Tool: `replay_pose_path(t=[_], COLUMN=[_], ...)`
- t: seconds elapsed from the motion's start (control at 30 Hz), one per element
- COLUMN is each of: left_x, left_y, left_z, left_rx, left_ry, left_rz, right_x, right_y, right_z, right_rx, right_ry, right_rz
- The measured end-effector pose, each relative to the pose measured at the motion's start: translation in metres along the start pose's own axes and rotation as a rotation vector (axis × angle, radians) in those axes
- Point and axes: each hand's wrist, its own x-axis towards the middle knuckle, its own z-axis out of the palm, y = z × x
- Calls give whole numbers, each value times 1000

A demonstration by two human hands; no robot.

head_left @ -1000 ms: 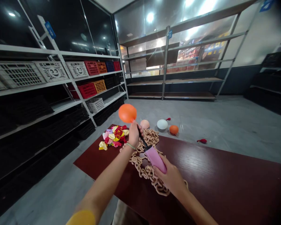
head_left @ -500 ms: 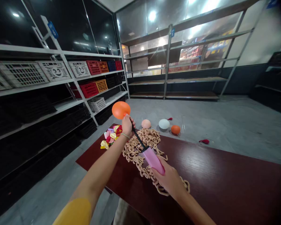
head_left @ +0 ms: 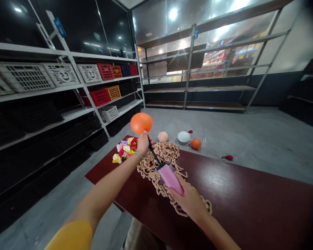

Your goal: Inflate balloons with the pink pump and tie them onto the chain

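My left hand (head_left: pixel 144 143) is closed around the neck of an inflated orange balloon (head_left: pixel 141 122) and the black upper end of a balloon pump. The balloon sits just above my fingers; its mouth is hidden by them. Below and to the right, my right hand (head_left: pixel 189 199) wraps round the pink body of the balloon pump (head_left: pixel 169 177). A black rod joins the two parts, slanting between my hands. Under the pump, a heap of tan, winding cord (head_left: pixel 167 151) lies on the dark red table (head_left: pixel 224 187). Limp coloured balloons (head_left: pixel 125 150) are piled left of the cord.
On the floor beyond the table lie a peach balloon (head_left: pixel 163 136), a white balloon (head_left: pixel 184 137), a small orange balloon (head_left: pixel 195 143) and a limp red balloon (head_left: pixel 227 157). Shelving with crates (head_left: pixel 99 97) lines the left; a metal rack (head_left: pixel 189 69) stands behind.
My left hand and the orange balloon have shifted slightly right, and the balloon looks a little bigger. My right hand and the pump's pink body have barely moved. The view has shifted slightly.
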Motion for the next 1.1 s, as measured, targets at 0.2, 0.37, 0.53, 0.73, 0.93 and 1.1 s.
replay_pose_path(t=[0.2,0.37,0.53,0.73,0.93,1.1], left_x=[-6,-43,-20,19,-26,-33], left_y=[-13,-65,-41,-10,-57,-67], left_z=[6,17,11,10,26,18], left_rx=[88,145,190,89,45,100], left_ry=[-3,-168,-132,31,-156,-157], left_rz=[156,81,69,139,141,104], right_x=[2,5,4,5,10,9], right_y=[4,4,0,4,13,10], right_z=[-2,-6,-6,-10,-15,-13], right_rx=[-16,-8,-76,-116,-120,-155], right_ry=[5,6,6,19,65,64], right_rz=[18,75,48,-27,-5,-27])
